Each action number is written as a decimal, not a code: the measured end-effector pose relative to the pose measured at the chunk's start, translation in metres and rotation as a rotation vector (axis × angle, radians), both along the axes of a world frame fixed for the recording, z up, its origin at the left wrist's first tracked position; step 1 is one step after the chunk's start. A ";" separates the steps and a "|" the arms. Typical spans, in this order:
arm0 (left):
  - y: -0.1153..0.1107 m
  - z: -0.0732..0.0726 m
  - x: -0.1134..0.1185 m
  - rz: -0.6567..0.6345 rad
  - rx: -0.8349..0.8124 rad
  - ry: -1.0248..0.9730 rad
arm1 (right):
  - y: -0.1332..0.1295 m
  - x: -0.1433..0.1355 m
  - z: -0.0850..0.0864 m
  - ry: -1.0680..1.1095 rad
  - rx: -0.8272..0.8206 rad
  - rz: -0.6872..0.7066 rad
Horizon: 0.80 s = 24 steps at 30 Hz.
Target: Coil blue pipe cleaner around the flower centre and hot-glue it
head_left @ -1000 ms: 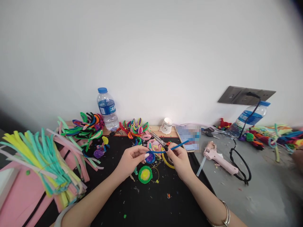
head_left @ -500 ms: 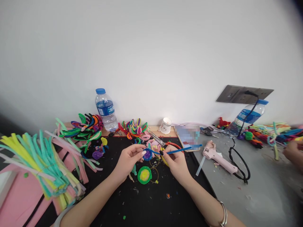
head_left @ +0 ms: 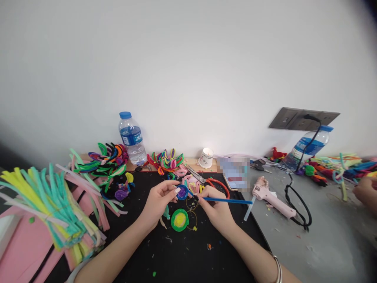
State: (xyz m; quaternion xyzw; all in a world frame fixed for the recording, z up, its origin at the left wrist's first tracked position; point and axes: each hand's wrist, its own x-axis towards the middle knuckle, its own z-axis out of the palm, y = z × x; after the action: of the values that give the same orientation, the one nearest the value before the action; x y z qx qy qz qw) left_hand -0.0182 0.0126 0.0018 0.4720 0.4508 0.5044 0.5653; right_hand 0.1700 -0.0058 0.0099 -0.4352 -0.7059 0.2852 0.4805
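Note:
Between finger and thumb, my left hand (head_left: 161, 199) pinches a small coiled disc (head_left: 182, 192), purple in the middle with a blue outer ring. A blue pipe cleaner (head_left: 229, 201) runs from the disc to my right hand (head_left: 213, 206), whose fingers are closed on it. Its long free end sticks out to the right past the hand. Just below, a green disc with a yellow centre (head_left: 180, 219) lies on the black mat (head_left: 176, 259). Beside that disc is a thin gold-coloured ring (head_left: 192, 220).
Pastel pipe cleaners (head_left: 50, 208) lie bundled at left. Bent coloured pieces (head_left: 166, 160), a water bottle (head_left: 132, 139), scissors (head_left: 196, 173), a paper cup (head_left: 205, 157) and a phone (head_left: 235, 173) line the back. A pink glue gun (head_left: 273, 199) lies right, near another person's hand (head_left: 366, 192).
My right hand has moved slightly left and down. The pipe cleaner's free end has swung downward, from slanting up to nearly level. The disc has shifted slightly left.

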 end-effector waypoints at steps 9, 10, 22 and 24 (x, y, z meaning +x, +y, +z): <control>-0.001 0.000 0.001 0.024 -0.029 -0.012 | -0.002 -0.003 -0.002 -0.038 0.064 0.028; -0.001 -0.001 0.001 0.024 -0.031 -0.011 | -0.002 -0.003 -0.003 -0.047 0.073 0.030; -0.003 0.002 0.003 0.014 -0.027 -0.034 | -0.001 -0.003 -0.007 -0.070 0.070 0.051; -0.004 0.003 0.004 0.015 -0.034 -0.040 | -0.001 -0.003 -0.006 -0.073 0.059 0.034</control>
State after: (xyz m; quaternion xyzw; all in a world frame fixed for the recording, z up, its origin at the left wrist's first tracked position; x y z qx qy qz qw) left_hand -0.0144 0.0089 0.0052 0.4487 0.4515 0.5102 0.5783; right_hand 0.1667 -0.0071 0.0039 -0.4187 -0.7384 0.2563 0.4624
